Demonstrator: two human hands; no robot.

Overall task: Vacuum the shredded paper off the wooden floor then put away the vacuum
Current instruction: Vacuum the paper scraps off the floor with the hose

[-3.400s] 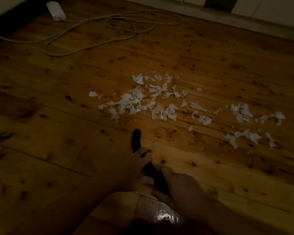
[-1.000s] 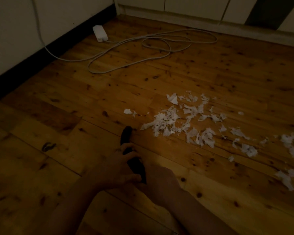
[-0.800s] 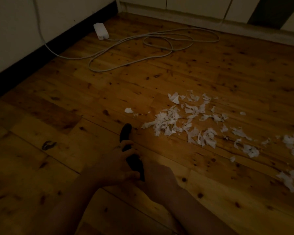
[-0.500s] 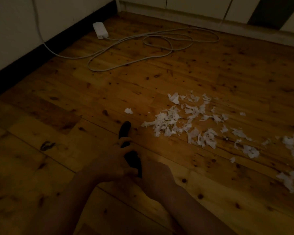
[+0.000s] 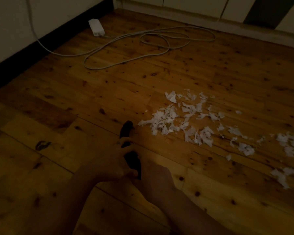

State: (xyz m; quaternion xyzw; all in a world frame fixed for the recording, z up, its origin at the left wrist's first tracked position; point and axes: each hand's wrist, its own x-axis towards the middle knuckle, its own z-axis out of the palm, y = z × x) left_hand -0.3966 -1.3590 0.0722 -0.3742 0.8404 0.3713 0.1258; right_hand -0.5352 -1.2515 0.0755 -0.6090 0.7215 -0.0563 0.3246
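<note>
The wooden floor point(image 5: 109, 92) is amber-brown, speckled with dark knots. The shredded paper point(image 5: 166, 121) is white. Just left of it the vacuum nozzle point(image 5: 126, 131) is black; beyond it, a white power adapter point(image 5: 96, 28) and pale grey cable point(image 5: 159, 53).

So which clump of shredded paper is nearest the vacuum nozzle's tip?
The big dense clump just right of the vacuum nozzle; its thin left tail nearly reaches the tip. The sparser patches lie farther right.
</note>
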